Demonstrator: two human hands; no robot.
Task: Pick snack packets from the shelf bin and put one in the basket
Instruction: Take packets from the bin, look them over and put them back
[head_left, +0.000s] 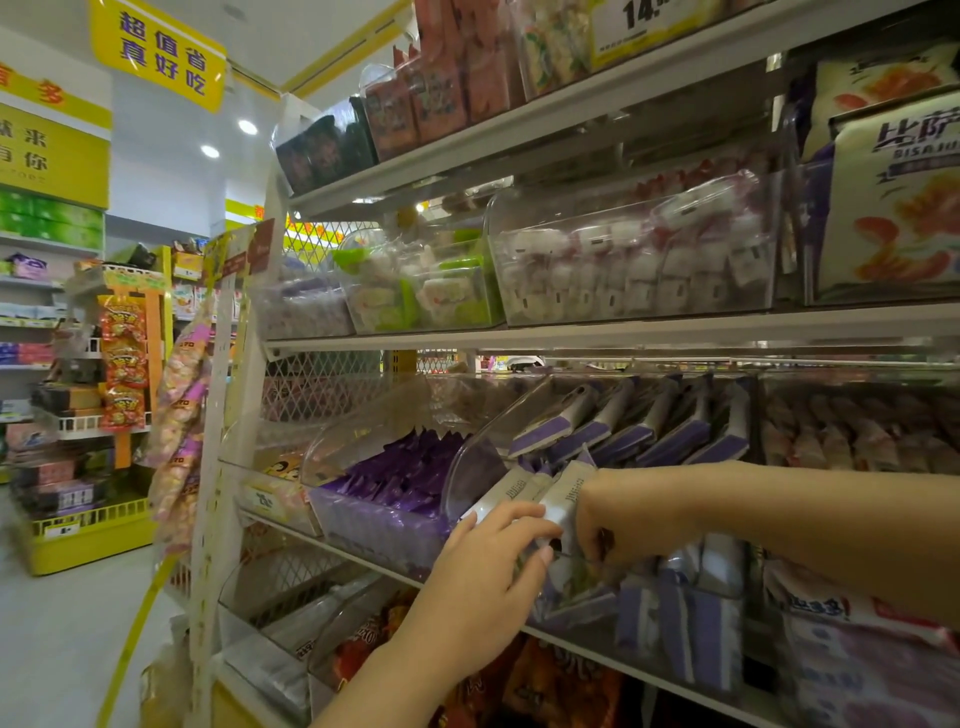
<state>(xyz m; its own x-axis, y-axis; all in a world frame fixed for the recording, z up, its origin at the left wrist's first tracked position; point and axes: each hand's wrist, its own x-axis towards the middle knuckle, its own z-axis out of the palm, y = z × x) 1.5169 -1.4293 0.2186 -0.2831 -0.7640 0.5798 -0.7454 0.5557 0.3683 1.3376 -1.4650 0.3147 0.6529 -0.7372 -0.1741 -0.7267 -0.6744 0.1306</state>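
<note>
Clear, curved plastic forms the shelf bin (475, 480), which sits on a white metal shelf (363, 553) and is filled with flat white-and-purple packets (675, 431) stood on edge in a slanted row. At the front of this bin one white packet (563, 493) is tilted up between the two hands; a small printed barcode can be seen on it, but its lettering is too blurred to be read. The left hand (488, 577) is reached in from below, and its grip is closed on that packet's lower end, with the fingers bent over the top and the thumb underneath. The right hand (618, 519) is reached in from the right, its fingers curled down behind the bin's front wall. What its grip has hold of cannot be told, since the fingertips are hidden.

Just to the left, glossy purple packets (400, 478) are heaped in a second clear bin. On the shelf above, green-and-white packets (431, 296) and small white packets (623, 270) are kept in similar bins. At the upper right a large white bag (898, 202) is marked "BISAJU" beneath big Chinese characters and printed with orange shapes. A yellow price card (649, 23) is marked "14.". A yellow hanging sign (158, 54) is lettered in purple: "超值省 真好吃".
</note>
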